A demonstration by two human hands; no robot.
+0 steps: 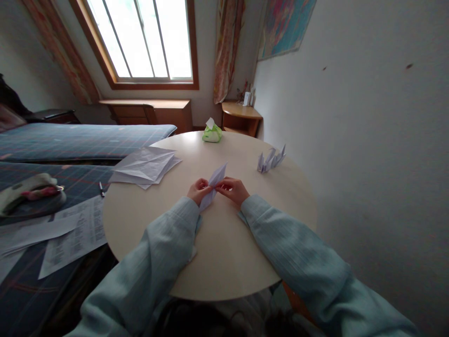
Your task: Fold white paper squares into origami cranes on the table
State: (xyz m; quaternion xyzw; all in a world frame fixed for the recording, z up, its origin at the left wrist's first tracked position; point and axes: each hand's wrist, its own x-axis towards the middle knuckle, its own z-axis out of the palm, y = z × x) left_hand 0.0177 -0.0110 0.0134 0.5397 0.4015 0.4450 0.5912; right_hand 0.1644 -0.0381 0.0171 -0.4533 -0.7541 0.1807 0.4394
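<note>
A long, narrow folded piece of white paper (214, 180) lies over the middle of the round cream table (224, 262), pointing away to the right. My left hand (198, 189) pinches its near left side, fingers curled on the paper. My right hand (232, 188) pinches it from the right, fingers closed on the fold. The two hands almost touch. Both sleeves are pale blue.
Loose white sheets (145, 166) lie at the table's left edge. Folded paper figures (271, 160) stand at the right, near the wall. A green tissue pack (212, 134) sits at the far edge. A bed with printed papers (70, 234) and a pen (101, 188) is on the left.
</note>
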